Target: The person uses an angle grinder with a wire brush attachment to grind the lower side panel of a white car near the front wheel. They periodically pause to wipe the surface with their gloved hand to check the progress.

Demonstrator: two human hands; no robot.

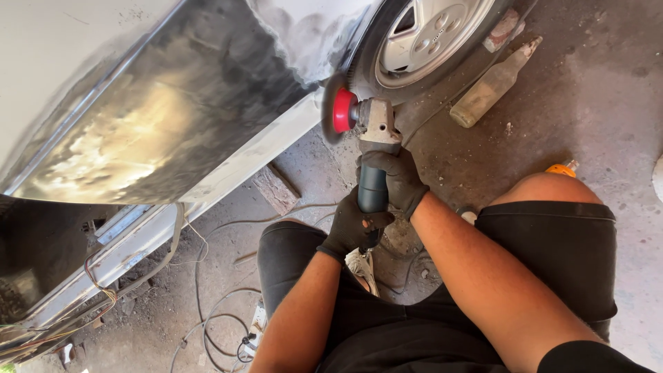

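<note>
Two gloved hands clenched on one angle grinder (369, 159) at frame centre. Largest, upper left: bare-metal car panel (159, 117), touched by the red-backed disc (340, 110). Right hand (394, 181) wrapped round the body near the head; left hand (352, 226), fingers curled shut, gripping the rear handle.

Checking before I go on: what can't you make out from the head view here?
- Disc of the angle grinder: motion-blurred, contact with the car panel unclear.
- Grinder handle: covered by gloved left hand and right hand.
- Wheel: cut by top edge.
- Bottle contents: too murky.
</note>
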